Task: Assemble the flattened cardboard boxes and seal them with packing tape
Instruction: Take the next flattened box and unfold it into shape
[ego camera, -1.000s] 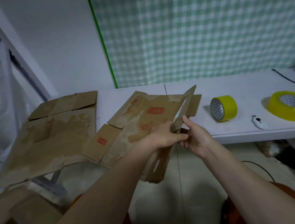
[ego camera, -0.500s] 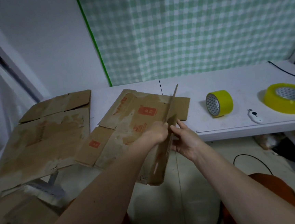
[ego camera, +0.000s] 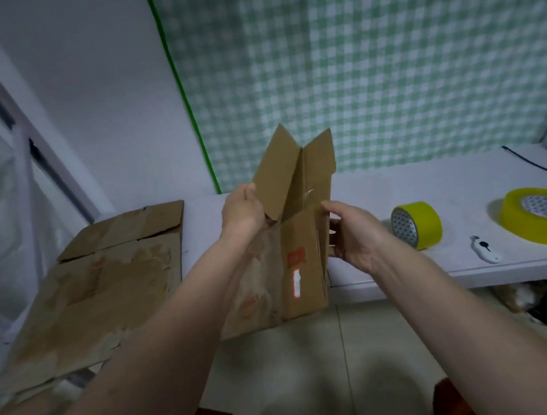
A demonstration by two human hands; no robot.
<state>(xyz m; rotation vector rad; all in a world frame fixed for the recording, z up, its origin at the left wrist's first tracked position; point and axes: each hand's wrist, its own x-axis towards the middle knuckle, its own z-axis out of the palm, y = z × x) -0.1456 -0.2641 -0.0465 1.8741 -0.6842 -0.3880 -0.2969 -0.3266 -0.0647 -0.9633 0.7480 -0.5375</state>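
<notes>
1. Cardboard box [ego camera: 289, 255], half opened and upright, held at frame centre over the white worktop [ego camera: 429, 187] front edge.
2. Left hand [ego camera: 241, 210] grips a top flap; right hand [ego camera: 353, 233] grips the right side panel.
3. Flattened cardboard [ego camera: 97, 289] lies at left.
4. Two yellow tape rolls [ego camera: 416, 224] and a small cutter [ego camera: 484, 250] at right.

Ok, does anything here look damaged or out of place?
The flattened cardboard on the table's left end is blotchy, as if the surface has peeled, and it overhangs the front edge. The box held by both hands shows similar patches. Nothing spilled.
</notes>
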